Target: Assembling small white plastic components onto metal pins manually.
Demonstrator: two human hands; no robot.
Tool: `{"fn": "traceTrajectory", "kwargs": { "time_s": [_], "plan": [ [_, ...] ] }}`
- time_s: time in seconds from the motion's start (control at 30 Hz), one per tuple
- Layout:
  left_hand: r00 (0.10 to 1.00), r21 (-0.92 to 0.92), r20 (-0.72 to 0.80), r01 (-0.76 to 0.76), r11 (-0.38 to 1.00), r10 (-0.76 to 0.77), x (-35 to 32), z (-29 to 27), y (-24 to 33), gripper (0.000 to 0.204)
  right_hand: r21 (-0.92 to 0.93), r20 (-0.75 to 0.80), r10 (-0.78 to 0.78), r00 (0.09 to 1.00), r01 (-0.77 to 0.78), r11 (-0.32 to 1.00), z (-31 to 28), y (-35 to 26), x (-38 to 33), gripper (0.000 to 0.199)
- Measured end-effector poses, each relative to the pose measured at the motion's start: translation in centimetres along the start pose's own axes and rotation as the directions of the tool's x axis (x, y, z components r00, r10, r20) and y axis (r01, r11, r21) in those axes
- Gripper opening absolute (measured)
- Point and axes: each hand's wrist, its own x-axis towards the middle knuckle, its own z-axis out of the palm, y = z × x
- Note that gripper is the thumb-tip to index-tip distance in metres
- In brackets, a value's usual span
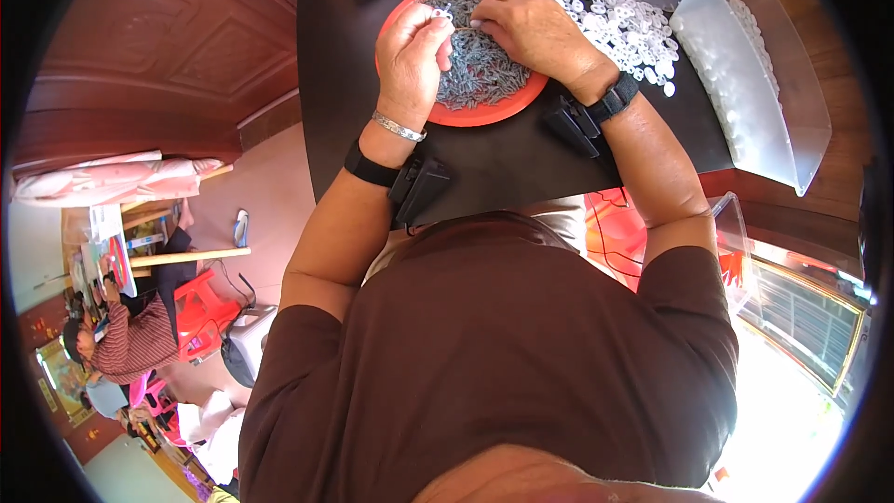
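1. In the head view, the left hand point(410, 51) is closing its thumb and bent forefinger on a small whitish piece point(441, 14); the gap between these fingertips is nearly nothing. It is presenting this piece toward the other hand, probably so both can be working on it together.
2. The right hand point(540, 28) is curling its fingers inward, with the tips coming together near the left thumb. A thin pale line is showing between the two hands, but I cannot tell what it is, or whether the right fingers are gripping anything.
3. Both hands are hovering above the red round basin point(475, 117), which is containing many small grey pieces point(480, 74). Perhaps this position is chosen because anything dropped would be falling back inside.
4. Just beside the basin, on the right, a pile of clear oval pieces point(638, 37) is lying loose on the dark table point(494, 168), seemingly for easy reach by the right hand.
5. Farther right, a translucent plastic bin point(792, 121) is holding more whitish pieces; its walls are probably keeping them from scattering.
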Motion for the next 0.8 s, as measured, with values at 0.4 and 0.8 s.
{"fn": "traceTrajectory", "kwargs": {
  "time_s": [0.4,0.8],
  "plan": [
    [0.993,-0.096,0.092,0.082,0.992,-0.073,0.0,-0.3,0.3,0.019,0.873,0.381,0.191,0.904,-0.420,0.247,-1.0,-0.3,-0.1,0.019],
    [0.985,-0.216,0.170,0.075,0.974,-0.038,-0.3,0.0,0.3,0.019,0.950,0.253,0.192,0.948,-0.282,0.138,-1.5,-1.4,0.0,0.020]
  ]
}}
